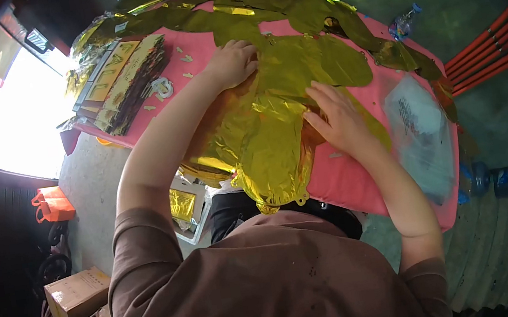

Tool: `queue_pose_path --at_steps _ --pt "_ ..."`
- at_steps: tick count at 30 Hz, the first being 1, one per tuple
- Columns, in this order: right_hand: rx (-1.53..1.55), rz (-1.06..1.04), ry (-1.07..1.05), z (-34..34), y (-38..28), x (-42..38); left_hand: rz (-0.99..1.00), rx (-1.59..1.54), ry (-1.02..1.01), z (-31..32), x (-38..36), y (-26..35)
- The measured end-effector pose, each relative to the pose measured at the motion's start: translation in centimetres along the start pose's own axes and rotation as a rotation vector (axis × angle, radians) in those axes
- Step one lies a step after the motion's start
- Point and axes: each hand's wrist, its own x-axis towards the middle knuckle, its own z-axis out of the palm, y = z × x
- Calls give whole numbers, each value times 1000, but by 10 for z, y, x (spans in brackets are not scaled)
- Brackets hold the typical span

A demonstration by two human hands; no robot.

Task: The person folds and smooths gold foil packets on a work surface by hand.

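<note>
Gold foil sheets [272, 146], shaped like flat balloons, lie over the pink table cover [340, 179] and hang past its near edge toward my lap. My left hand [233, 65] rests on the foil at the upper middle, its fingers lying on it. Lower and to the right, my right hand [337, 115] lies with fingers apart at the foil's right side, the thumb separate from the other fingers. Neither hand shows anything gripped. More gold foil [234, 10] stretches along the far edge of the table.
Stacked printed packets [125, 79] and a white coil [162, 88] lie at the left. On the right are a clear plastic bag [421, 136] and a small bottle [403, 23]. Cardboard boxes [79, 294], an orange bag [53, 204] and a white bin [201, 223] stand below.
</note>
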Motion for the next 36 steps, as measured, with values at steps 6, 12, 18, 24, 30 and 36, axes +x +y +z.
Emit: queue_pose_path --at_steps 6,12,18,24,30,36 --pt "-166 95 -57 33 26 -2 -23 82 89 21 -2 -10" --pt "-185 107 -84 27 21 -17 16 192 63 23 -5 13" --pt "-186 123 -96 18 16 -32 -41 249 -47 5 -5 22" --pt "-185 128 -109 17 15 -30 -148 116 12 -2 -15 1" --pt "-198 131 -122 17 14 -32 37 -63 41 -6 -19 8" --pt "-227 101 -160 19 15 -29 51 -4 7 -4 -17 10"
